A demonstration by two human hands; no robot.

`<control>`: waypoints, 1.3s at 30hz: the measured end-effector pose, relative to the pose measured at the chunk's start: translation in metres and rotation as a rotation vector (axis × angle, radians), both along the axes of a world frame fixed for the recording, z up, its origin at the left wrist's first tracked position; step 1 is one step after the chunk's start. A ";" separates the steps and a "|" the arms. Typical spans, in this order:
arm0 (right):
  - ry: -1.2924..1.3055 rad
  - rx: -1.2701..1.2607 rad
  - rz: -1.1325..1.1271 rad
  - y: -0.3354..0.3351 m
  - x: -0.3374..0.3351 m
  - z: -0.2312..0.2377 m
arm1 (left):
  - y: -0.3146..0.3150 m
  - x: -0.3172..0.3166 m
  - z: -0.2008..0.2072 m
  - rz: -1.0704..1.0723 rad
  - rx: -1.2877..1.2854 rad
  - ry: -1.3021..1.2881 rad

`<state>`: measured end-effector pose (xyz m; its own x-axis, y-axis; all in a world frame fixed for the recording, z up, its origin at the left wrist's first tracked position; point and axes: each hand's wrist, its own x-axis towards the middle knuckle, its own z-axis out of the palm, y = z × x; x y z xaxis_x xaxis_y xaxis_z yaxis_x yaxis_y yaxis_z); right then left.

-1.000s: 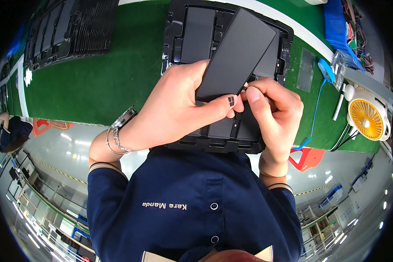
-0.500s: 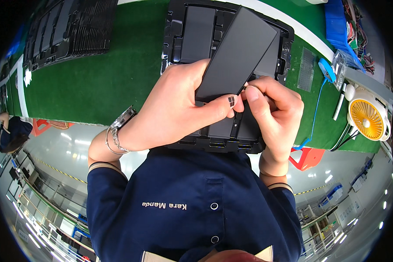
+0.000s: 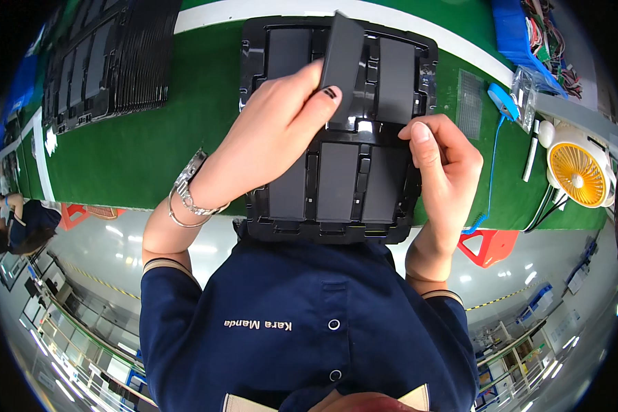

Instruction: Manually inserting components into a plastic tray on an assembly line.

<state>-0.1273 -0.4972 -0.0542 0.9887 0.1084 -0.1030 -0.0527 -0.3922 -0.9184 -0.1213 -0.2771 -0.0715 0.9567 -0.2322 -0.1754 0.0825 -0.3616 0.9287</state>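
Where the slab [image 3: 343, 62] hangs tilted over the tray's [image 3: 323, 235] upper middle pocket, the left hand [image 3: 275, 120] is clamped on its near end, thumb on one side and fingers behind, a grip that likely leaves most of its surface untouched. At the tray's right edge, the right hand [image 3: 450, 161] has thumb and forefinger drawn together; whether something small is pinched between them, I cannot tell. Other slabs [image 3: 396, 79] lie flat in the tray's remaining pockets, one to each, where the raised ribs presumably stop them knocking together. Left of the tray rises a stack [image 3: 134, 69] of similar trays, probably nested to save room. Well right of the tray, a fan [image 3: 575, 175], a blue cord [image 3: 493, 172] and a blue bin [image 3: 522, 41] of wires likely sit aside to leave the arms clear.
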 end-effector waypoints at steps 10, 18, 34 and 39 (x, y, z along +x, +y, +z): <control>-0.011 0.009 0.003 -0.010 -0.001 0.003 | -0.009 0.005 -0.001 -0.061 0.557 -0.535; -0.037 0.051 0.262 0.006 -0.007 0.008 | -0.013 -0.007 0.022 -0.057 -0.053 -0.041; -0.345 -0.094 0.364 0.014 -0.010 0.006 | -0.013 -0.015 0.028 -0.068 -0.110 -0.136; -0.350 -0.080 0.353 0.014 -0.011 0.005 | -0.013 -0.015 0.028 -0.075 -0.105 -0.150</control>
